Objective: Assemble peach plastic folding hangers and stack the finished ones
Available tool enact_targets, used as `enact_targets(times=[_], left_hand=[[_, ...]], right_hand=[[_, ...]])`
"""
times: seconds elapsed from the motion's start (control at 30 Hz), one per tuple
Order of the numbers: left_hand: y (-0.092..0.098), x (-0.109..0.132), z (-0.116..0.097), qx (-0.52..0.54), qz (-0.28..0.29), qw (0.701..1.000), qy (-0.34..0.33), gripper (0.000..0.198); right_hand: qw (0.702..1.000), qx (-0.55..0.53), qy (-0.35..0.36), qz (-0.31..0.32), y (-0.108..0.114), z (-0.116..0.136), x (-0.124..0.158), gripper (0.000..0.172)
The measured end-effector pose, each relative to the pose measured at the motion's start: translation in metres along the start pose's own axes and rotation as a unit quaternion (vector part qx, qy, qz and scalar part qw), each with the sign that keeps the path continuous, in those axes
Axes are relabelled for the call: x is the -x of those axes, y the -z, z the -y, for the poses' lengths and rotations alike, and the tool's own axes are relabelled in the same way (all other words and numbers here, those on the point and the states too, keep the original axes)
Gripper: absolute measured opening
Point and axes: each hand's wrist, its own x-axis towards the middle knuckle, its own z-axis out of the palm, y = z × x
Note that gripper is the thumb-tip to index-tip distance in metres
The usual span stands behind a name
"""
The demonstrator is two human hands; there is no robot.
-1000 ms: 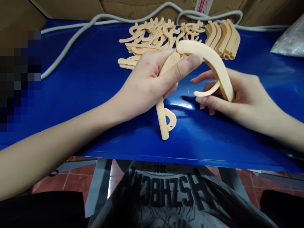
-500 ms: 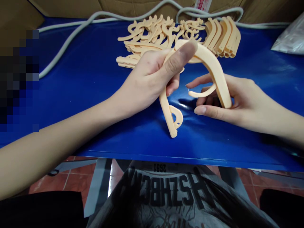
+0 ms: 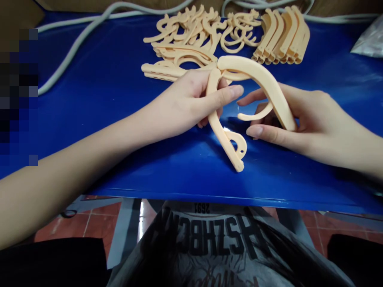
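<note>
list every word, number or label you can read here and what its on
"2691": small, upside down, on the grey shirt.
"HSZHBC": large, upside down, same shirt; any further letters at its end are obscured.
Script lower on the shirt: too partial and dark to read.
Cream pieces: no readable text.

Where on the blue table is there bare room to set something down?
Bare blue table shows left, between pale cable and left hand; right, between plastic bag and right hand; and in a strip along the near edge, below the held piece. Crowded: back centre, with loose pieces and curved bars.
</note>
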Motion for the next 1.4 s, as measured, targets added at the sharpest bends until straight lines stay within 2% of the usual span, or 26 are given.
enact_targets(times=[0.13, 0.33, 0.4, 0.47, 0.77, 0.9, 1.0, 1.13, 1.27, 1.4], left_hand=[[0.001, 0.002, -0.002, 0.004, 0.0, 1.0, -0.007, 0.044], [0.004, 0.003, 0.0, -0.035, 0.02, 0.999, -0.022, 0.039], [0.004, 0.002, 0.002, -0.044, 0.016, 0.998, -0.044, 0.041], [0.002, 0.001, 0.004, -0.02, -0.023, 0.997, -0.067, 0.048], [0.002, 0.003, 0.005, -0.029, -0.012, 0.997, -0.068, 0.049], [0.004, 0.001, 0.01, -0.052, -0.03, 0.995, -0.083, 0.05], [0.002, 0.0, 0.013, -0.067, -0.034, 0.993, -0.094, 0.044], [-0.002, 0.0, 0.013, -0.022, -0.041, 0.997, -0.069, 0.045], [-0.002, 0.003, 0.006, 0.059, -0.037, 0.997, -0.046, 0.027], [0.001, 0.003, 0.001, 0.057, -0.034, 0.996, -0.058, 0.014]], right_hand=[[0.999, 0.033, -0.011, -0.001, 0.001, 0.004, 0.002, 0.051], [0.998, 0.058, -0.026, -0.002, 0.001, 0.008, 0.003, 0.059], [0.998, 0.064, -0.019, -0.001, 0.003, 0.007, 0.004, 0.06], [0.997, 0.074, -0.009, 0.005, 0.004, 0.006, 0.005, 0.061], [0.994, 0.11, -0.001, 0.004, 0.005, 0.006, 0.002, 0.066], [0.992, 0.128, 0.012, 0.006, 0.005, 0.007, 0.001, 0.07], [0.989, 0.145, 0.028, 0.006, 0.004, 0.007, 0.002, 0.073], [0.986, 0.165, 0.016, -0.006, 0.003, 0.006, 0.002, 0.071], [0.972, 0.229, -0.028, -0.035, 0.004, 0.001, 0.0, 0.08], [0.961, 0.267, -0.013, -0.073, 0.011, -0.002, 0.0, 0.085]])
